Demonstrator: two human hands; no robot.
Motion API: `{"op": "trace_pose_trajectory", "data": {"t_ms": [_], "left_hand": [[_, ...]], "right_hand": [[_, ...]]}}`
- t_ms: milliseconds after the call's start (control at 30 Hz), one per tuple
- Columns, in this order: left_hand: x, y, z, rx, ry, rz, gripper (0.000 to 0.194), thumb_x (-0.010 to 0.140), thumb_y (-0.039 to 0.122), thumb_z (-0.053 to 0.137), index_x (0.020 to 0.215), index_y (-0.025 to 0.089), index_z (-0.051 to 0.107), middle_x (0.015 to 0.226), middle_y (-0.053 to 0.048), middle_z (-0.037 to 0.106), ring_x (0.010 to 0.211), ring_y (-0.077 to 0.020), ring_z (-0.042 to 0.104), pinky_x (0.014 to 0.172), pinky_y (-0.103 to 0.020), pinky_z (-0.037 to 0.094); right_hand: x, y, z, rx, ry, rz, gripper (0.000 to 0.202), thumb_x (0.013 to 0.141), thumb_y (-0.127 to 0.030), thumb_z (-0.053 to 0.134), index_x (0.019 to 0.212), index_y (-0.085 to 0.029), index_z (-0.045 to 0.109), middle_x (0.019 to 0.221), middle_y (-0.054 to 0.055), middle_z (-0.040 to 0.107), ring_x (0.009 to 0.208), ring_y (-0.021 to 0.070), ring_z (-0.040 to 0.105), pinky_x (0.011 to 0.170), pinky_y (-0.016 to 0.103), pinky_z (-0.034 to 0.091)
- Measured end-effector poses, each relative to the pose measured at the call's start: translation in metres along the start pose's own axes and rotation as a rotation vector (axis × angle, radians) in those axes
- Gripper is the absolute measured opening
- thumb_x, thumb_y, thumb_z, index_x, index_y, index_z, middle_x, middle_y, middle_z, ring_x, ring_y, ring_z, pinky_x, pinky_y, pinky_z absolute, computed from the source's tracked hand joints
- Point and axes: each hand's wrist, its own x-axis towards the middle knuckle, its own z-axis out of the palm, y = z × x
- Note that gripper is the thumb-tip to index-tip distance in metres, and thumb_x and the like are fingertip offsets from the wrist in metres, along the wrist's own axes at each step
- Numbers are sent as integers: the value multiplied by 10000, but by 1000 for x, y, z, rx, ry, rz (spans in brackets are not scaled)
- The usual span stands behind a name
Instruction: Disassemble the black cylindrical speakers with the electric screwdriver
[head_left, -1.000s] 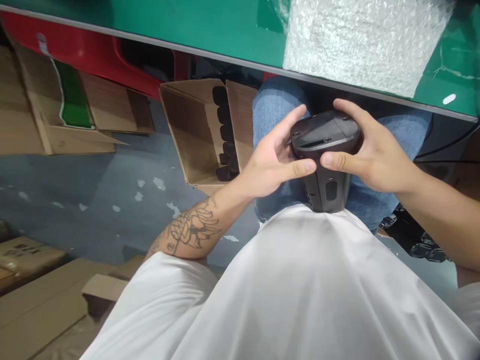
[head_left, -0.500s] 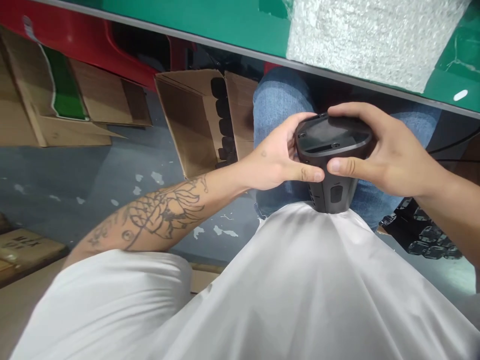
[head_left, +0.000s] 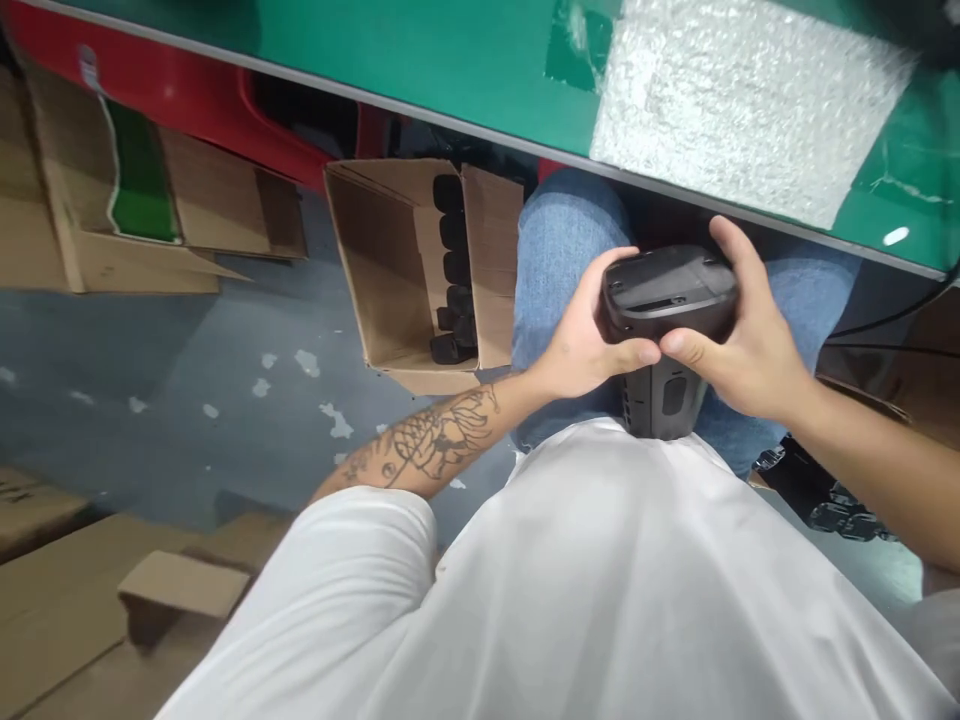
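Your black device (head_left: pixel 671 285), right of centre in the frame, could slip toward the floor (head_left: pixel 255 360) if your looser grip lets it tilt. Your left hand (head_left: pixel 589 335) wraps one side; your right hand (head_left: pixel 761 355) holds the other, fingers (head_left: pixel 739 255) spread wider.

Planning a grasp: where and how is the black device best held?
Likely by the broad end, one hand from each side: the black device appears to taper toward the shirt, and the left hand and right hand flank that end.
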Motion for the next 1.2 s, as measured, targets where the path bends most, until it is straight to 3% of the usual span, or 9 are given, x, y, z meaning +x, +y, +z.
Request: {"op": "trace_pose_trajectory", "data": {"t_ms": [133,267,367,500,633,800,933,1100,1200], "left_hand": [[-2,-4,8,-109,-3,3,1103,720,882,923,1513,235,510,1546,-182,656,1492,-427,657,1291,-563,520],[2,-9,10,-130,80,-11,1017,725,869,927,1438,242,563,1452,-152,716,1423,-385,698,1251,-505,549],[7,-14,12,-140,227,-41,966,701,903,914,1346,244,626,1331,-116,755,1338,-349,731,1174,-451,583],[7,-15,17,-162,393,-106,932,711,912,899,1303,240,643,1276,-99,757,1292,-326,740,1127,-422,585],[-1,-5,19,-82,457,-106,978,707,936,881,1340,248,593,1310,-103,740,1345,-332,712,1187,-432,533],[-14,9,13,65,377,49,860,917,909,709,1453,272,496,1406,-131,698,1471,-341,642,1279,-464,481],[-18,8,8,-9,203,238,897,951,860,703,1603,309,425,1643,-150,577,1638,-361,508,1373,-503,422],[-12,0,7,-266,1,73,1099,843,831,843,1709,336,380,1851,-119,390,1769,-370,321,1442,-534,346],[-8,-3,8,-340,63,23,1059,796,823,872,1646,320,493,1745,-119,552,1699,-379,455,1390,-536,445]], "right_hand": [[-17,14,14,4,93,-73,1294,909,-920,715,1797,-152,170,1792,140,173,1750,232,260,1545,401,303],[-51,22,27,-3,3,105,1303,959,-793,710,1846,-122,31,1816,142,58,1776,241,186,1570,463,200],[-75,27,42,-29,-16,298,1419,865,-803,792,1860,-151,20,1802,160,121,1745,293,239,1543,556,235],[-87,29,64,-120,96,422,1615,678,-802,927,1857,-137,47,1798,185,59,1758,369,136,1524,632,208],[-82,29,70,-83,121,336,1475,774,-798,864,1851,-127,111,1795,178,102,1762,335,148,1552,577,200],[-76,32,56,167,26,200,1417,799,-781,885,1835,-151,151,1784,165,192,1756,273,233,1573,483,171],[-74,40,45,599,-227,173,1340,789,-738,892,1785,-137,225,1724,194,318,1705,270,362,1499,439,372],[-71,47,47,677,-313,207,1372,728,-819,860,1744,-118,261,1587,217,476,1594,289,504,1351,430,545],[-70,40,50,674,-301,228,1361,755,-816,868,1757,-135,248,1591,211,473,1587,271,509,1338,410,560]]}}
